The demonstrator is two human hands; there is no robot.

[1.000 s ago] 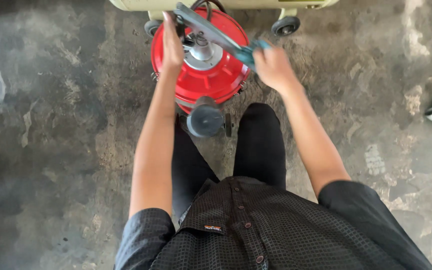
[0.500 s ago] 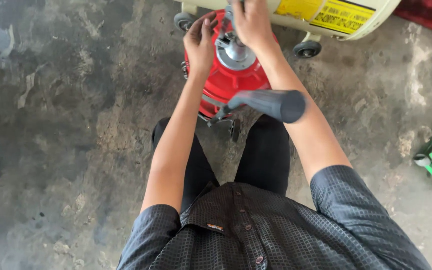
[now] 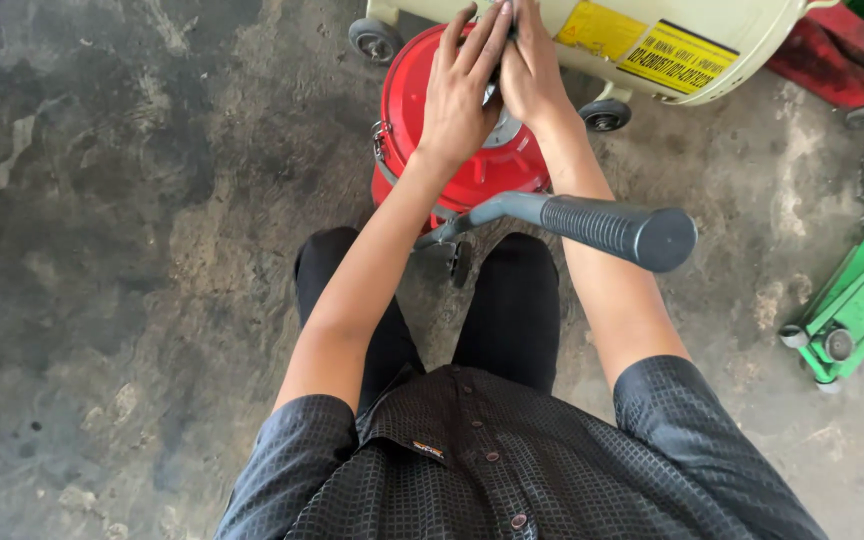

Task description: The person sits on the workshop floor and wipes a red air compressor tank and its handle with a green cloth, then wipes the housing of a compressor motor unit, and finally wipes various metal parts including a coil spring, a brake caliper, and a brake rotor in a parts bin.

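A red drum-shaped pump [image 3: 472, 170] on small wheels stands on the floor in front of my legs. Its long lever with a grey ribbed grip [image 3: 612, 228] juts toward me on the right, with nothing holding it. My left hand [image 3: 457, 95] lies over the metal head at the drum's centre, fingers stretched along it. My right hand [image 3: 532, 70] presses against the left one and closes on the same head. What lies under the fingers is hidden.
A cream tank [image 3: 712, 30] with yellow labels stands on castors [image 3: 604, 115] right behind the drum. A green floor jack [image 3: 857, 295] lies at the right edge and a red jack [image 3: 832, 60] at the top right. The floor is stained concrete.
My hands let go of the lever and came together on the drum's top. The lever now points toward me at the right, and the drum looks closer in view.
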